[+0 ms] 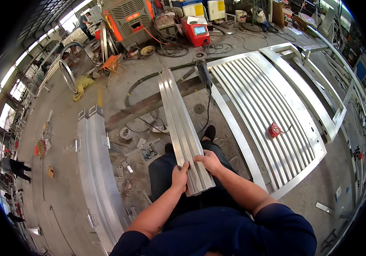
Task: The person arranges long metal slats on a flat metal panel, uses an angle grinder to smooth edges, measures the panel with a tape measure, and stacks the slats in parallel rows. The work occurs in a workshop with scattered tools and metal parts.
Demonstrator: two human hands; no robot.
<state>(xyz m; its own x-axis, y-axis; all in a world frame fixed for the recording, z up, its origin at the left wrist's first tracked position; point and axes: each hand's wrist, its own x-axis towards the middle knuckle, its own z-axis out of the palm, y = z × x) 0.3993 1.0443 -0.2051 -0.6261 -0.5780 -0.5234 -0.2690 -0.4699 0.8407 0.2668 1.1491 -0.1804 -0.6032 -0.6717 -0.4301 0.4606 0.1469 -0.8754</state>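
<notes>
Long silver metal profiles (178, 117), lying side by side, stretch away from my lap with their near ends over my thighs. My left hand (180, 177) is closed round the left edge, thumb on top. On the right edge my right hand (209, 162) grips the same profiles, its thumb also on top and its other fingers partly hidden. Farther off, the profiles lie across a brown metal beam (142, 103). An angle grinder (203, 72) with a black cord rests on that beam, right of the profiles' far end.
At right lies a large slatted metal frame (251, 72) with a small red device (274, 129) on it. Another stack of profiles (95, 170) stands at left. A white bucket (125, 133), a tray of small parts (149, 152) and cables lie between. Behind are a red machine (196, 34) and orange stool (112, 63).
</notes>
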